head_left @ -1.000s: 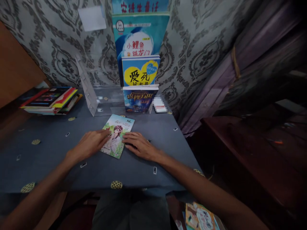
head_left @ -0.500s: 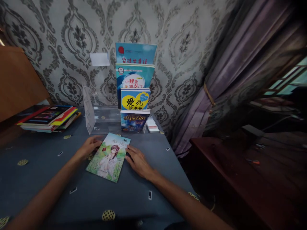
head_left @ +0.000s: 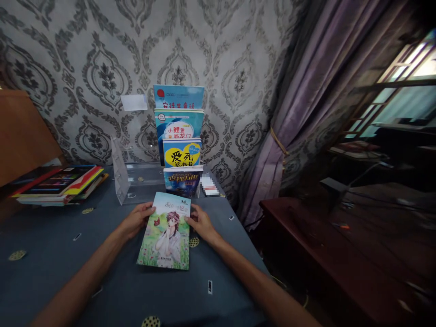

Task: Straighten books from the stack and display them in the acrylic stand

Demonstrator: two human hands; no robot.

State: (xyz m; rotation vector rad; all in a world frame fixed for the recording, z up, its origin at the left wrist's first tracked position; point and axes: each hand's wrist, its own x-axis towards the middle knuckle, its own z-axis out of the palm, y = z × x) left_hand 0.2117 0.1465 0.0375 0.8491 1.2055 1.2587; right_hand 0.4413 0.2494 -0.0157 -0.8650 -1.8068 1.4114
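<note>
A thin book (head_left: pixel 166 234) with a light blue and green cover, showing a drawn figure among flowers, is held between both hands over the table. My left hand (head_left: pixel 136 219) grips its upper left edge, thumb on the cover. At the upper right edge my right hand (head_left: pixel 202 222) pinches it, with the thumb on the front and the other fingers partly hidden behind. Just beyond stands a clear tiered rack (head_left: pixel 119 170). Its right side carries several books in steps, the lowest a dark blue book (head_left: pixel 182 181) and above it a blue and yellow book (head_left: pixel 182 153).
A stack of books and magazines (head_left: pixel 63 184) lies at the left, by a brown wooden panel (head_left: pixel 25 131). The blue-grey tablecloth (head_left: pixel 116 290) ends at the right, where a purple curtain (head_left: pixel 272 150) hangs and a dark red desk (head_left: pixel 306 245) stands lower. A patterned wall is behind.
The book, tilted on the table before, has been straightened and gripped by both hands, its top edge nearer the rack. My right thumb now rests on its cover. The view has shifted slightly.
</note>
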